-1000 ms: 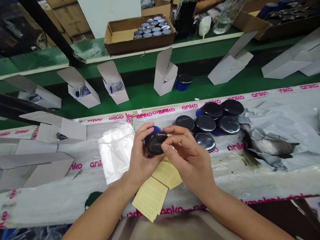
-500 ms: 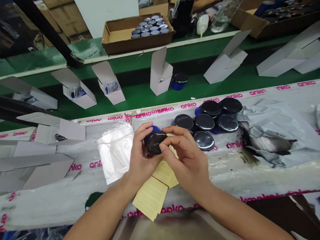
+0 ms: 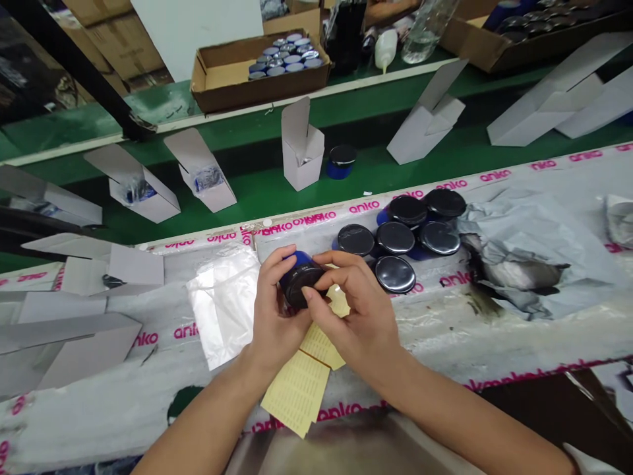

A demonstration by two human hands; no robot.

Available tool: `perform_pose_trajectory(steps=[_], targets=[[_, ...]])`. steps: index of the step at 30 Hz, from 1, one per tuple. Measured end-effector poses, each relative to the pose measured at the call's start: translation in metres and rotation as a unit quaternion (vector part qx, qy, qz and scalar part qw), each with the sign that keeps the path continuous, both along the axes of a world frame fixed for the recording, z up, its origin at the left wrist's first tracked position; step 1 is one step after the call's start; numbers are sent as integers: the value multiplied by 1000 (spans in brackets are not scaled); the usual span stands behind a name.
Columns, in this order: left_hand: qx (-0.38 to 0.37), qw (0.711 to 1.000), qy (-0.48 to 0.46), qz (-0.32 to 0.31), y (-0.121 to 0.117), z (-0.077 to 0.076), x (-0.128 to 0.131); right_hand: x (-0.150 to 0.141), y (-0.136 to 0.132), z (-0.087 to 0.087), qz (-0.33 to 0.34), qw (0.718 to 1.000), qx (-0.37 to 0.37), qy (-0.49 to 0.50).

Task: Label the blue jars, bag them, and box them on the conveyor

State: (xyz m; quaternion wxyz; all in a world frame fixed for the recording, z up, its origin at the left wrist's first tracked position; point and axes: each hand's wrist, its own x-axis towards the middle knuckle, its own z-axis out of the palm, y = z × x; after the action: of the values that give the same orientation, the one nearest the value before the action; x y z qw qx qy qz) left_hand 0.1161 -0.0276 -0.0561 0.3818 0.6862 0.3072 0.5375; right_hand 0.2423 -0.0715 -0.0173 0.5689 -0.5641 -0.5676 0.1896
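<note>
Left hand: my left hand (image 3: 279, 310) is wrapped around the blue body of a round jar (image 3: 299, 284), the fingers (image 3: 271, 264) clenched on it from the side.

Right hand: my right hand (image 3: 353, 316) is on the same jar, its fingers (image 3: 329, 260) closed on the dark lid, with the thumb at the lid's lower edge.

Jar: it is held tilted in both hands, just above the tabletop (image 3: 494, 343), with the lid turned toward me and to the right.

Under the hands: a stack of pale yellow printed label sheets (image 3: 297, 396) lies below my wrists, and a clear plastic bag (image 3: 222, 307) lies just beside my left hand.

Right of the hands: six dark-lidded jars (image 3: 395, 237) stand in a tight group, near my right hand, beside crumpled grey plastic film (image 3: 514, 264).

Beyond the tabletop: white folding cartons (image 3: 301, 148) stand open on a green belt (image 3: 247, 204), some with something wrapped inside, and one lidded blue jar (image 3: 341, 161) stands just beside a carton.

Far shelf: a cardboard tray (image 3: 222, 86) holds rows of blue jars, near a plastic squeeze bottle (image 3: 386, 49) and a clear bottle (image 3: 425, 33).
</note>
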Motion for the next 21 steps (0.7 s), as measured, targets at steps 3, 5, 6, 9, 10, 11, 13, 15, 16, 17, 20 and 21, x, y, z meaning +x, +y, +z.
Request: perform_pose_trajectory(steps=[3, 5, 6, 9, 10, 11, 13, 15, 16, 17, 20, 21], targets=[[6, 1000, 0, -14, 2, -1, -1, 5, 1, 1, 26, 993, -52, 99], [0, 1000, 0, -31, 3, -2, -1, 13, 3, 1, 55, 969, -111, 212], [-9, 999, 0, -39, 3, -2, -1, 17, 3, 1, 66, 953, -136, 263], [-62, 997, -6, -41, 2, 1, 1, 29, 2, 1, 73, 929, -155, 326], [-83, 996, -7, -36, 1, 3, 2, 32, 1, 2, 76, 935, -144, 315], [-105, 994, -10, -33, 0, 5, 2, 34, -1, 2, 87, 945, -133, 286], [-152, 988, -16, -38, -2, 10, 3, 37, -3, 2, 132, 966, -126, 182], [-209, 975, -14, -70, -2, 19, 2, 39, -4, 1, 179, 972, -139, 55], [-238, 967, -1, -95, -1, 25, 1, 39, -3, -1, 190, 971, -144, 4], [-266, 956, 24, -121, 1, 31, -3, 39, -2, -2, 191, 970, -148, -32], [-298, 934, 144, -137, 7, 54, -24, 36, 0, -7, 161, 973, -145, -82], [-284, 936, 184, -97, 9, 61, -34, 34, 1, -9, 148, 974, -143, -94]])
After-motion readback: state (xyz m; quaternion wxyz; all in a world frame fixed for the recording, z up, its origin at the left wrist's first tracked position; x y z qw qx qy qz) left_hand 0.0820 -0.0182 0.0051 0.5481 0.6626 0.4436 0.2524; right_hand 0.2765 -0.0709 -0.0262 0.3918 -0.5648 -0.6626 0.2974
